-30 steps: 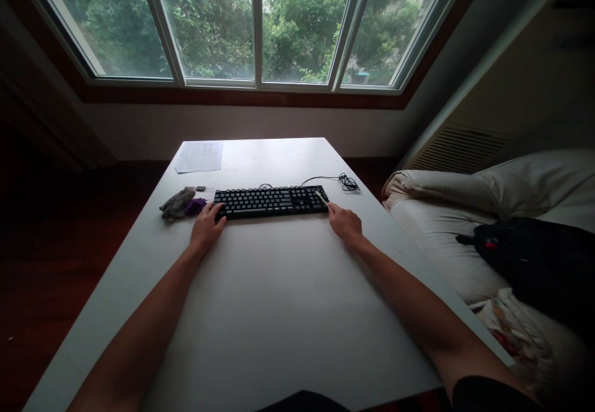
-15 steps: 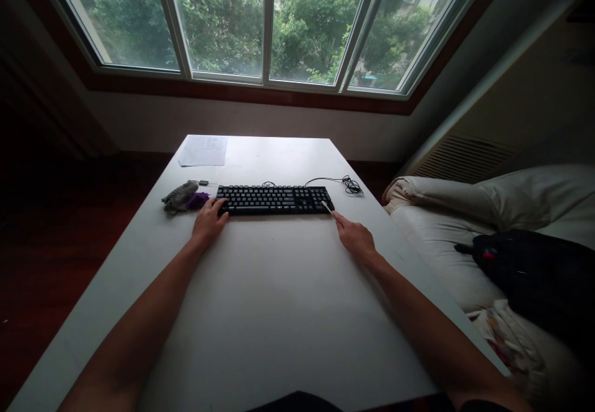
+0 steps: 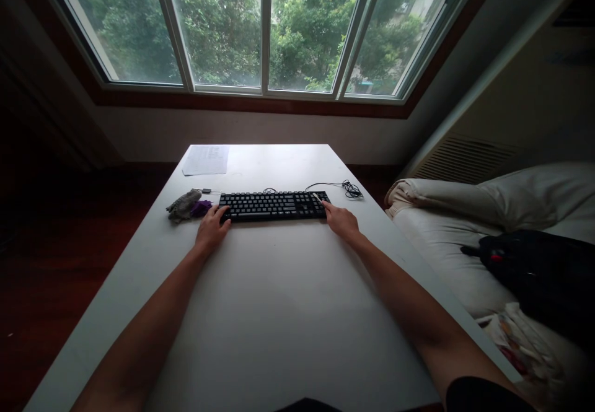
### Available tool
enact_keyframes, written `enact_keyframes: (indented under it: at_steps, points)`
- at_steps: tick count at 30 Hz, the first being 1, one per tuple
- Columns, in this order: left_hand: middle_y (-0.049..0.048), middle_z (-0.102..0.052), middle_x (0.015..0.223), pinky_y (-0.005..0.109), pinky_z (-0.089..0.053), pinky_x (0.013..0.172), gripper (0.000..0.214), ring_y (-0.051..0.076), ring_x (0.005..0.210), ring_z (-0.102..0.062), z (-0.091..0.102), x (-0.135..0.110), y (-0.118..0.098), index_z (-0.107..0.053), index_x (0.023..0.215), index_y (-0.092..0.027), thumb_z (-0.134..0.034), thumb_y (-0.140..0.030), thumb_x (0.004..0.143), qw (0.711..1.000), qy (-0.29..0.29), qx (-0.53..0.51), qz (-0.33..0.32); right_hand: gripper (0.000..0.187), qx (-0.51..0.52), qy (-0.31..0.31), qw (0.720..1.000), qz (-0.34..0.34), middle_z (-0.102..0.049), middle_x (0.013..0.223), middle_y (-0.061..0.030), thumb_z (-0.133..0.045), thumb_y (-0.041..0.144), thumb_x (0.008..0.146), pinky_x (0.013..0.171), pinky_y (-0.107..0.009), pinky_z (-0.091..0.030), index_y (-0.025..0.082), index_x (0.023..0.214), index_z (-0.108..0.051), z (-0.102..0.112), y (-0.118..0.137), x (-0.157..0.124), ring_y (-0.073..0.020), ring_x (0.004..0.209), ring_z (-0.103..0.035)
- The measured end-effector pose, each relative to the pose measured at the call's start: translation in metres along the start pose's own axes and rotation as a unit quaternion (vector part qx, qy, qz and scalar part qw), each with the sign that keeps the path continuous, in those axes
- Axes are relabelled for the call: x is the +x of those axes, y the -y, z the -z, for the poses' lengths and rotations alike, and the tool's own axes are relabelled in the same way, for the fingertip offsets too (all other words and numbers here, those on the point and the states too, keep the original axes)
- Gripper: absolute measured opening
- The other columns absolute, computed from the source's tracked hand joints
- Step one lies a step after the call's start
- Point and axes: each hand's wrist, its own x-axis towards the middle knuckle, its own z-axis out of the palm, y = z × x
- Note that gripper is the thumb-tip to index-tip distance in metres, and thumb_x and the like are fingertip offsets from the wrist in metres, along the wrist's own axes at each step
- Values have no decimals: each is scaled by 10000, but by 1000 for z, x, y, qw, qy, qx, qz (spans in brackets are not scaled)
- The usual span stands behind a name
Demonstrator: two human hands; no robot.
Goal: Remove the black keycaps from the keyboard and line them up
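A black computer keyboard [image 3: 269,206] lies flat across the white table. My left hand [image 3: 212,229] grips its left end, the thumb at the front corner and the fingers along the side. My right hand [image 3: 342,220] is closed on a thin pale stick [image 3: 317,197], whose tip reaches over the number keys at the keyboard's right end. The stick is too small to tell its exact kind. Beside my left hand lie a grey fluffy cloth [image 3: 184,205] and a bunched purple cloth [image 3: 201,208].
The keyboard's black cable [image 3: 352,189] lies coiled behind its right end. A sheet of paper [image 3: 206,160] rests at the table's far left corner. A small dark connector [image 3: 206,191] is near the cloths. To the right stands a pale sofa [image 3: 432,232] with a dark bag [image 3: 534,263].
My right hand has moved left and slightly forward with the stick, further over the number keys. My left hand keeps its hold on the keyboard. The camera view has shifted slightly.
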Motion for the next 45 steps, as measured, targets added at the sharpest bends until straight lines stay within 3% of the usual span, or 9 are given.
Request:
enact_keyframes:
  at_steps: [4, 11, 14, 25, 32, 45]
  points:
    - [92, -472, 1482, 425, -422, 1129, 492, 287, 1341, -492, 0, 0, 0, -558, 1391, -267, -568, -363, 909, 1000, -1, 3, 0, 497, -10, 16, 1000, -9, -723, 1133, -115, -278, 429, 1049, 815, -345, -486, 354, 1515, -433, 2, 4, -2, -259, 972, -687]
    - [105, -471, 1476, 435, -418, 1130, 484, 297, 1328, -501, -2, 0, 3, -567, 1383, -257, -573, -362, 910, 1000, -7, 1, -4, 515, -48, 16, 999, -4, -739, 1040, -116, -248, 427, 1061, 787, -325, -483, 328, 1551, -372, -5, -3, -53, -245, 893, -698]
    - [100, -472, 1476, 433, -416, 1132, 491, 297, 1332, -496, -2, 0, 3, -565, 1386, -258, -581, -361, 906, 1000, -8, -3, -2, 514, -53, -3, 999, 5, -739, 1016, -110, -229, 417, 1066, 783, -322, -482, 334, 1558, -352, -5, -1, -61, -239, 878, -697]
    - [100, -475, 1467, 431, -442, 1106, 483, 299, 1304, -519, 1, -1, -1, -571, 1381, -262, -575, -357, 908, 1000, -4, 1, -5, 517, -24, 36, 999, -12, -717, 1139, -120, -223, 427, 1056, 834, -355, -483, 354, 1545, -371, -3, 28, -13, -266, 995, -684]
    - [103, -474, 1464, 432, -443, 1103, 478, 294, 1310, -515, 0, 1, 2, -569, 1380, -262, -563, -363, 914, 1000, -3, 0, -7, 528, 9, 13, 1000, -3, -708, 1186, -110, -196, 441, 1057, 841, -351, -489, 345, 1534, -400, 1, 41, 9, -264, 1016, -675]
    - [95, -480, 1461, 429, -437, 1111, 483, 294, 1305, -518, 0, -1, 2, -575, 1377, -269, -579, -363, 903, 1000, -5, -6, -5, 487, -24, 15, 999, 39, -746, 1042, -83, -257, 430, 1062, 788, -317, -486, 374, 1519, -416, -7, 13, -55, -231, 868, -700]
